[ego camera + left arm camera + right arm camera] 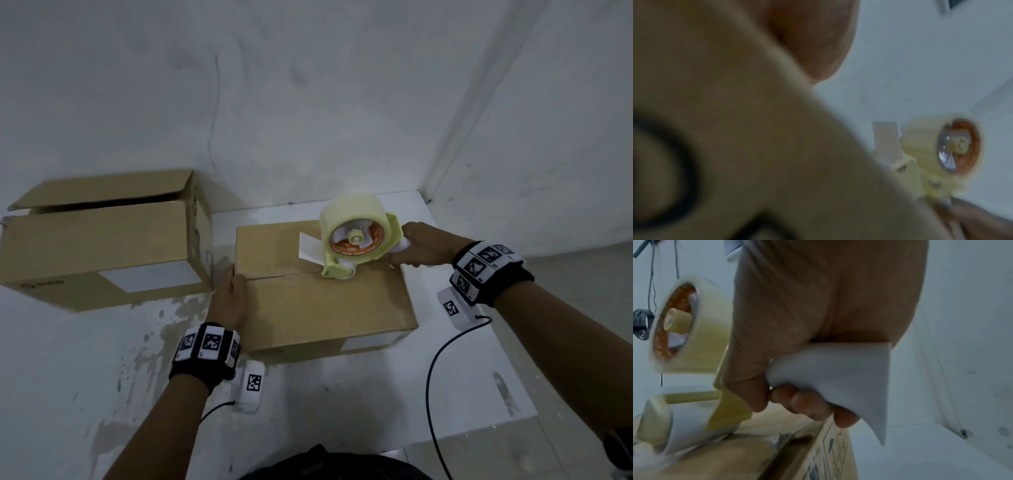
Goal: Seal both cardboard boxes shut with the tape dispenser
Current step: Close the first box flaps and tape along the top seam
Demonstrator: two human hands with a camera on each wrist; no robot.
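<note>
A closed cardboard box (325, 305) lies in the middle of the white table. The yellow tape dispenser (356, 240) stands on the box's centre seam, roller down, with a loose end of tape sticking out to the left. My right hand (418, 250) grips its white handle (838, 369), fingers curled under it. My left hand (233, 284) rests against the box's left side, thumb (807, 40) over the top edge at the seam. A second, larger box (102, 240) sits to the left, one top flap raised. The dispenser (941, 151) is blurred in the left wrist view.
Both boxes stand near the back wall (308, 102); a side wall (548, 137) closes the corner at the right. The table's right edge (507, 359) is close to the box. A black cable (431, 377) hangs from my right wrist unit across the table front.
</note>
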